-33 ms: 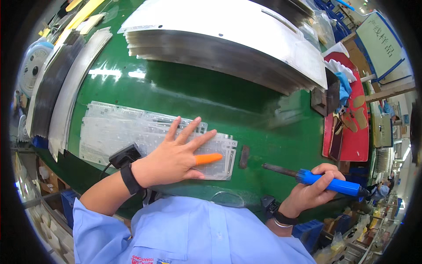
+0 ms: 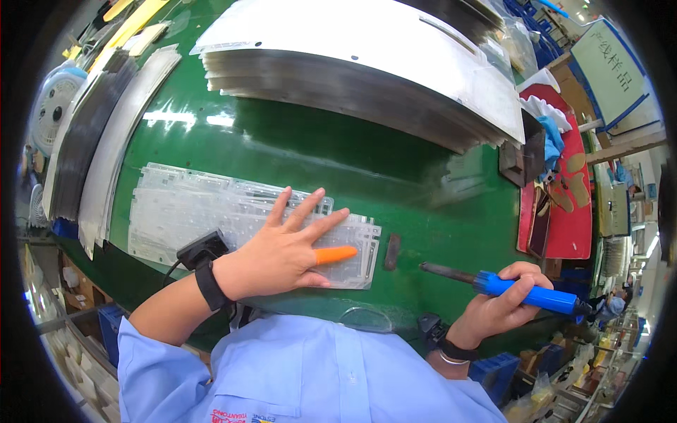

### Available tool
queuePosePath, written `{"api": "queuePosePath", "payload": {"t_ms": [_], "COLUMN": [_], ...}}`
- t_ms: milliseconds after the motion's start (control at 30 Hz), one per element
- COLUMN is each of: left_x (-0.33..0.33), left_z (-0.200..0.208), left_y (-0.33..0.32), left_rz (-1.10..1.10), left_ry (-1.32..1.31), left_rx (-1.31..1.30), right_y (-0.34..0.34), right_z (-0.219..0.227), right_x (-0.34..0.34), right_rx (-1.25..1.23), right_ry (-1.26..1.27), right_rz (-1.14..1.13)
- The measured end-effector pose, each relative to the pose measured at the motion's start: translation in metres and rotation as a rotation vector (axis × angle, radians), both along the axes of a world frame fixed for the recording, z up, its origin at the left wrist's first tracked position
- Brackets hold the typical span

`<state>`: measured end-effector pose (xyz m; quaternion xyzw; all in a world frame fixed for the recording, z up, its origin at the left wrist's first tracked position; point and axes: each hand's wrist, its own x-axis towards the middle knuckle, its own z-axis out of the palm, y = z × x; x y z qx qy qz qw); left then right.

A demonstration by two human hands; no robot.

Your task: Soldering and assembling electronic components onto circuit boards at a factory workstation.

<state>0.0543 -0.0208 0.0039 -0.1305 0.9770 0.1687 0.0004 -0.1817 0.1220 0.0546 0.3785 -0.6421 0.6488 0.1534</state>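
Head view: left hand (image 2: 278, 257) spread wide on translucent sheets (image 2: 180, 211); right hand (image 2: 493, 312) gripping blue-handled tool (image 2: 490, 283)

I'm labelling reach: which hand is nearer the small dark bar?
Left. The left hand lies spread on clear sheets just left of the dark bar; the right hand, holding a blue-handled tool, is farther to its right.

Translucent perforated plastic sheets (image 2: 194, 211) lie flat under the left hand (image 2: 271, 261); the right hand (image 2: 497, 310) holds a blue-handled soldering iron (image 2: 490, 283), tip leftward.
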Motion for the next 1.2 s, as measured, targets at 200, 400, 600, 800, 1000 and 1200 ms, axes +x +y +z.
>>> {"api": "queuePosePath", "payload": {"t_ms": [200,400,600,800,1000,1200], "left_x": [-0.013,-0.045,-0.063,-0.055,-0.033,0.029], "left_z": [0.025,0.068,0.081,0.110,0.098,0.079], "left_y": [-0.027,-0.082,-0.145,-0.144,-0.126,-0.046], "left_rz": [0.058,0.288,0.486,0.312,0.291,0.278], "left_ry": [0.159,0.582,0.458,0.462,0.611,0.523], "left_rx": [0.069,-0.359,-0.808,-0.543,-0.564,-0.562], "right_y": [0.000,0.001,0.004,0.009,0.008,0.013], "right_z": [0.001,0.001,-0.001,-0.001,-0.001,-0.004], "right_x": [-0.003,-0.005,-0.006,-0.009,-0.011,-0.023], "right_rx": [-0.023,-0.032,-0.065,-0.062,-0.053,-0.025], "right_ry": [0.021,0.025,0.030,0.010,0.027,0.032], "right_rz": [-0.009,-0.021,-0.003,-0.034,-0.031,-0.115]}}
